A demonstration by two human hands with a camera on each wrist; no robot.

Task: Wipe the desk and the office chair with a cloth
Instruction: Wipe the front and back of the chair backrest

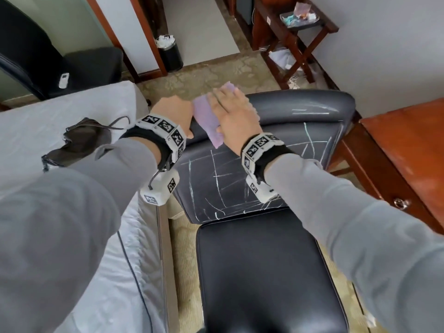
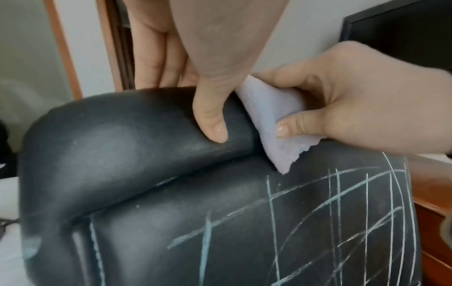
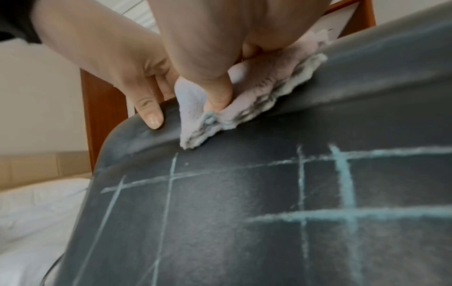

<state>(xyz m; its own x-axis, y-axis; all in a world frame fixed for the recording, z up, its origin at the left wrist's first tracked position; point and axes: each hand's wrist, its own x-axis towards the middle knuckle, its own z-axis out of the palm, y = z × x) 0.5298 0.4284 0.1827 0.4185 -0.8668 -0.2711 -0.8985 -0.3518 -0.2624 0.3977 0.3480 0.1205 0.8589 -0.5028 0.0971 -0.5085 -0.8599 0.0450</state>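
head looks down; both wrists closely face the chair back (image 2: 171, 193).

A hotel room: bed (image 1: 72, 121), luggage rack (image 1: 295, 39), desk (image 1: 408, 152).

Both arms reach forward. The left hand (image 1: 174, 111) curls, thumb pressing down; the right hand (image 1: 230, 116) lies flat, thumb pinching inward.

A white bed (image 1: 72, 121) lies at nine o'clock with a dark bag (image 1: 79, 143) on it, a black waste bin (image 1: 170, 55) stands at twelve, and a wooden folding rack (image 1: 295, 37) at one.
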